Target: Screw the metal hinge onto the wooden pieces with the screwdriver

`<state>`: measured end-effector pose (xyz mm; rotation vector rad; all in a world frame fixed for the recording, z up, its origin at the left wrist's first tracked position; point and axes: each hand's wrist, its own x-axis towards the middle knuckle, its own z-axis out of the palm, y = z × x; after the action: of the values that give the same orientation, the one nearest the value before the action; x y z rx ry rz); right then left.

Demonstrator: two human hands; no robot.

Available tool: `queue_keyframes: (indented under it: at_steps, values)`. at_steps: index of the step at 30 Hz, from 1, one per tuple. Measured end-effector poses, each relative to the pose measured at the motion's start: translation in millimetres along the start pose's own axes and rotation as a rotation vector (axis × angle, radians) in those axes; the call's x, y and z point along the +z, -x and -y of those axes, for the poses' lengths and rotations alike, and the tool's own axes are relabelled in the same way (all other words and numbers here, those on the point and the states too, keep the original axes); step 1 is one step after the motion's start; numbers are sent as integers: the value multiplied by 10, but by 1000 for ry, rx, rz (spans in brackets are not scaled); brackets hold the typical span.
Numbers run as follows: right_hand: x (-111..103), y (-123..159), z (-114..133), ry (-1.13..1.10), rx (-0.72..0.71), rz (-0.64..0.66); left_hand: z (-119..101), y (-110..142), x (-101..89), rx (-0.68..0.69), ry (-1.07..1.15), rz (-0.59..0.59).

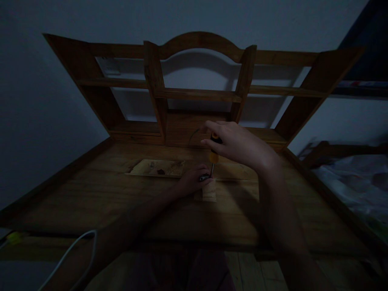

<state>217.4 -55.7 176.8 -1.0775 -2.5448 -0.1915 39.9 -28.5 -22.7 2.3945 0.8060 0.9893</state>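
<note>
My right hand (230, 139) grips the yellow and black handle of a screwdriver (214, 157), held nearly upright with its shaft pointing down. Beneath it, my left hand (194, 180) is closed around a small shiny metal piece (204, 177), whose kind is too dim to make out. The screwdriver's tip meets the left fingertips at that piece; whether it sits in a screw is hidden. Just in front of the left fingers lies a small pale wood block (209, 192) on the desk top.
A wooden desk (112, 194) carries a shelf unit (198, 95) along its back. To the left of my hands lies a pale board (157, 167) with dark bits on it. A white cord (94, 242) crosses my left forearm. Plastic-looking bags (351, 182) lie at the right.
</note>
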Motion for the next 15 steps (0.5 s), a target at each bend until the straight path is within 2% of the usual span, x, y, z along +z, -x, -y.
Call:
queue_keyframes:
  at_steps: [4,10,15]
  values:
    - [-5,-8,22,83,122,-25,-1,1,1,4,-10,-10]
    - [-24,-11,-19,-10,34,23,5,3,3,-4,0,-2]
    - [-13,-12,-25,29,104,5,10,1,7,6,-10,-2]
